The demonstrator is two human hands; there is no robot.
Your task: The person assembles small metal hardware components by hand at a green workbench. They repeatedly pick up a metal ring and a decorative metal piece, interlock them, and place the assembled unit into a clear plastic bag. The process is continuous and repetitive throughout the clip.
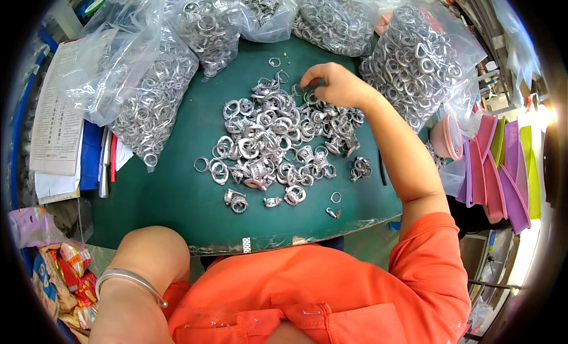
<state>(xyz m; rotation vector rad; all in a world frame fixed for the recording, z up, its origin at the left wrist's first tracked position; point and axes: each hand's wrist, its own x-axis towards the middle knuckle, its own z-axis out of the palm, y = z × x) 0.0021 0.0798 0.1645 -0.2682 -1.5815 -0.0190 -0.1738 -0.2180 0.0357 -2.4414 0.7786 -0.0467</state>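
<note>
My right hand (338, 85) reaches over the far side of a loose pile of silver-coloured metal rings (267, 122) on a green tabletop (177, 208). Its index finger is bent down beside a thin ring (297, 90), touching it or nearly so. A gap shows between that fingertip and the thumb, with nothing plainly held. Some rings in the pile are plain bands, others wide and ornate. My left arm (133, 285), with a silver bangle (131, 278), is bent at the lower left; its hand is out of sight.
Several clear plastic bags of rings line the far edge, including a left bag (151, 98) and a right bag (411, 57). Near the front lie a thin ring (336, 196) and a small metal piece (333, 213). Printed paper (56, 125) lies left; coloured plastic trays (488, 166) stand right.
</note>
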